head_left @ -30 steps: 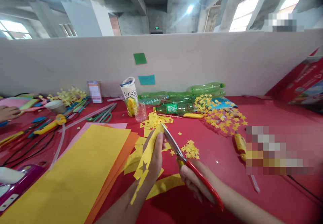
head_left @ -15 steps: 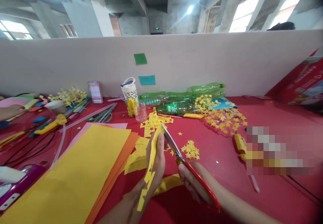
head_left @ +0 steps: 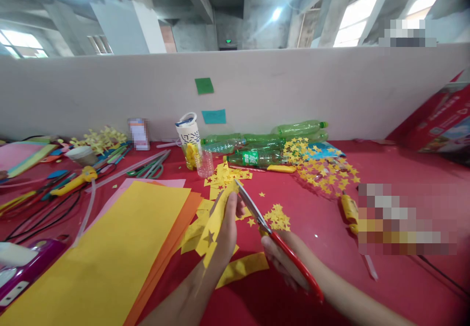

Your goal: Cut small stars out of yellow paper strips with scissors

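Observation:
My left hand pinches a strip of yellow paper that hangs down over the wrist, with a star-shaped hole near its lower end. In my right hand are red-handled scissors, their blades meeting the strip's upper end just above my left thumb. A small pile of yellow paper stars lies to the right of the blades. Beneath my hands rests another yellow strip. Offcuts with star holes are heaped beyond my left hand.
Yellow and orange sheets are stacked at left. Green plastic bottles lie along the white partition, near a white cup and many scattered stars. A yellow glue gun lies at right, another at left.
The yellow strip has turned in my left hand, so its broad face and star hole now show. The scissors shifted slightly. At far left, another person's hand has moved mostly out of view.

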Tool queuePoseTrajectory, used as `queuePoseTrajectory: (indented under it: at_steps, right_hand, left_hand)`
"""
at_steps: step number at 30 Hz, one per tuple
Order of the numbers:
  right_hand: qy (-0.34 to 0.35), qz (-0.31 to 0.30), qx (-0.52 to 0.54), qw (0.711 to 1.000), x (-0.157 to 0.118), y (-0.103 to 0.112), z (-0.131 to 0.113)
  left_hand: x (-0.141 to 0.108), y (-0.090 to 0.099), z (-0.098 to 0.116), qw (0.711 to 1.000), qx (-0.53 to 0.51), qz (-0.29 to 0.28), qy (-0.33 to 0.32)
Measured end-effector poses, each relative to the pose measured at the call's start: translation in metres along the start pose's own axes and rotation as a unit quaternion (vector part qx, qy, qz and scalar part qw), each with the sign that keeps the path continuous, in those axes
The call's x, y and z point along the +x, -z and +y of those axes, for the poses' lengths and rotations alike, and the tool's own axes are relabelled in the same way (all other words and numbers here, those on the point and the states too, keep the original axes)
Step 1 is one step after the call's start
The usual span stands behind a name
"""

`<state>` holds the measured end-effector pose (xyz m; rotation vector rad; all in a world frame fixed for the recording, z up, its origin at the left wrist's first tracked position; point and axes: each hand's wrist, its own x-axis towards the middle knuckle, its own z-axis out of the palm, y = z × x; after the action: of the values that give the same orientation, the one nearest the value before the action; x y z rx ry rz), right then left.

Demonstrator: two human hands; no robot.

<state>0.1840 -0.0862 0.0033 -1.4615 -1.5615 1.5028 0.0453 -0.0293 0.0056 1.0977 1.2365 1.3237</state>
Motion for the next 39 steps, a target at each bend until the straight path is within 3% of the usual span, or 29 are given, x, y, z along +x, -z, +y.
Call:
queuePoseTrajectory:
  at_steps: [3, 5, 8, 14, 21, 30, 39]
  right_hand:
    - [-0.002, 0.016, 0.008, 1.000, 0.002, 0.000, 0.003]
    - [-0.005, 0.033, 0.003, 0.999, 0.003, 0.000, 0.004]
    - [-0.005, 0.042, -0.005, 0.999, 0.004, -0.001, 0.004]
    - [-0.012, 0.030, -0.004, 0.999, 0.004, 0.001, 0.002]
    - [-0.038, -0.021, -0.014, 0.999, 0.005, 0.007, 0.002]
    - [0.017, -0.038, -0.080, 0.996, 0.000, 0.020, 0.000]
    - [0.019, -0.006, -0.083, 0.996, 0.003, 0.019, 0.013]
  left_hand:
    - [0.008, 0.005, -0.012, 0.999, 0.002, 0.020, 0.049]
    - [0.013, 0.007, -0.016, 0.998, -0.040, 0.037, 0.020]
    - [0.019, 0.008, -0.015, 0.993, -0.112, 0.008, -0.035]
    - [0.024, 0.011, -0.004, 0.986, -0.155, -0.003, -0.068]
    - [0.032, 0.020, 0.001, 0.988, -0.122, -0.024, -0.095]
    - [0.038, 0.026, 0.008, 0.990, -0.055, -0.091, -0.098]
    - [0.043, 0.034, 0.009, 0.986, -0.008, -0.108, -0.124]
